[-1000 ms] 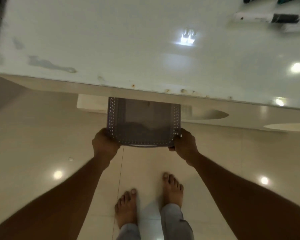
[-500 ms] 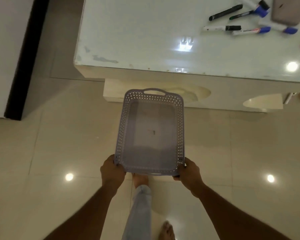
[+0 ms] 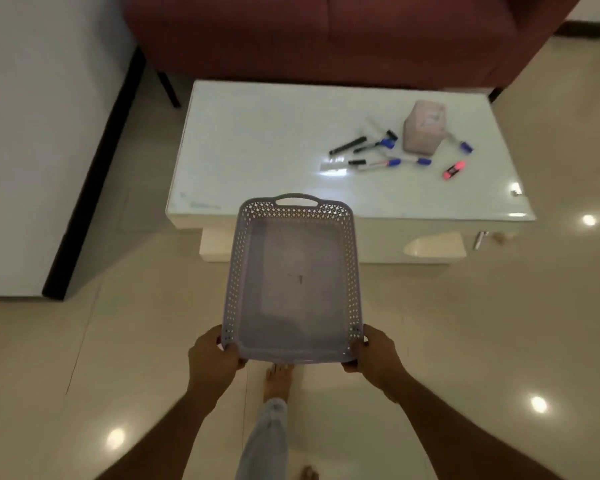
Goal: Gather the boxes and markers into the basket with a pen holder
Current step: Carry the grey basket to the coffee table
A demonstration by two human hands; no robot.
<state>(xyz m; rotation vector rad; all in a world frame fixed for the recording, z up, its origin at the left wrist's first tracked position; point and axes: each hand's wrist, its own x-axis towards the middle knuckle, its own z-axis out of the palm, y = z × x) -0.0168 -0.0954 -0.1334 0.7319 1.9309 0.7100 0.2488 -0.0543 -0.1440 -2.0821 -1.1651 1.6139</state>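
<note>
Left hand and right hand are gripping the empty basket's near corners at frame centre. Far end is hanging unsupported; it could tip, or be clipping the desk edge and scattering the markers.

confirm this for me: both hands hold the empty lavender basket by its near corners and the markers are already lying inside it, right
Not quite. The head view shows the markers lying on the white table, not inside. The rest holds: the left hand and right hand hold the empty lavender basket by its near corners.
</note>
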